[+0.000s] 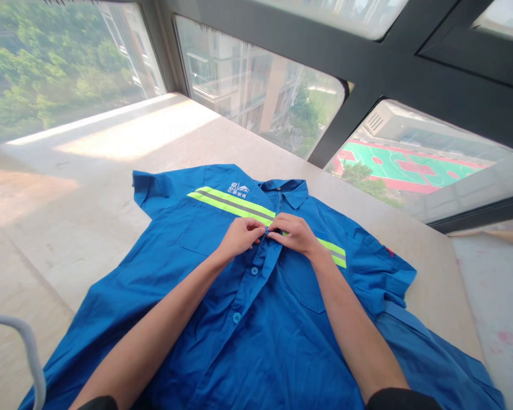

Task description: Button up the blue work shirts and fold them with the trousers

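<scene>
A blue short-sleeved work shirt (256, 330) with a yellow-green reflective stripe (231, 204) across the chest lies face up on a pale stone ledge (68, 193), collar away from me. Both hands meet at the shirt's front placket, just below the collar. My left hand (239, 236) pinches the placket edge from the left. My right hand (297, 233) pinches the fabric from the right, fingertips touching the left hand's. Between the fingertips a button is partly hidden. Two blue buttons (253, 271) show lower on the placket.
Large windows (260, 85) with dark frames run along the far side of the ledge, looking onto buildings, trees and a sports court. A curved white tube (29, 347) stands at the lower left. A stained pale surface (496, 296) lies at the right.
</scene>
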Action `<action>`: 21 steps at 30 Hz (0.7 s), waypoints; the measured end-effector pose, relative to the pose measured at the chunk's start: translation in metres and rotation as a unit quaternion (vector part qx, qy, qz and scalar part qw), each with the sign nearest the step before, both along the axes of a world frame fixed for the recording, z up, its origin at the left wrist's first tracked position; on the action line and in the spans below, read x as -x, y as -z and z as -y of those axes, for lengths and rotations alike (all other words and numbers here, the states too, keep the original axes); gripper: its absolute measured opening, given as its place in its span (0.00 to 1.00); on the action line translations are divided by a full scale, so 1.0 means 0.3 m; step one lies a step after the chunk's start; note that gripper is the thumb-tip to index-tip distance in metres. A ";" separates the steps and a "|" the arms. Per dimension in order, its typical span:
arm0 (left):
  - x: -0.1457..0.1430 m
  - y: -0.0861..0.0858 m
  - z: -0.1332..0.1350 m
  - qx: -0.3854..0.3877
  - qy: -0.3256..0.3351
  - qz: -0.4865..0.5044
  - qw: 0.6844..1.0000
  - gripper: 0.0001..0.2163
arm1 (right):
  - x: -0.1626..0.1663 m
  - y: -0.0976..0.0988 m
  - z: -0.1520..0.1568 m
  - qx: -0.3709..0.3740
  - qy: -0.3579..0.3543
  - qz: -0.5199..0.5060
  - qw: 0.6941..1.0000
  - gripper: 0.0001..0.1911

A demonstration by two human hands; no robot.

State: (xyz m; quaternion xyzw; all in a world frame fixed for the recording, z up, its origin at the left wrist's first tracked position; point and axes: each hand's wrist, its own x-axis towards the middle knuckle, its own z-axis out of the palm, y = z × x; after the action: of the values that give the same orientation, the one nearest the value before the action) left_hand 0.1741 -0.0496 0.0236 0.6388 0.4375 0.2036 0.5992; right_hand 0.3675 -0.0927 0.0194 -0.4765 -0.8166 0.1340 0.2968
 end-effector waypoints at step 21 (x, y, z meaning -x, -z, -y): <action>0.003 0.007 0.009 -0.248 0.073 -0.127 0.958 0.11 | -0.012 0.020 -0.012 0.070 -0.006 -0.012 0.997 0.09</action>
State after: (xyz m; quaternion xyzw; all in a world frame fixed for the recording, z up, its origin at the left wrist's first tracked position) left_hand 0.1733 -0.0523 0.0215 0.8183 0.3979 0.1785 0.3745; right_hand 0.3712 -0.0891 0.0135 -0.4900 -0.8043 0.1981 0.2715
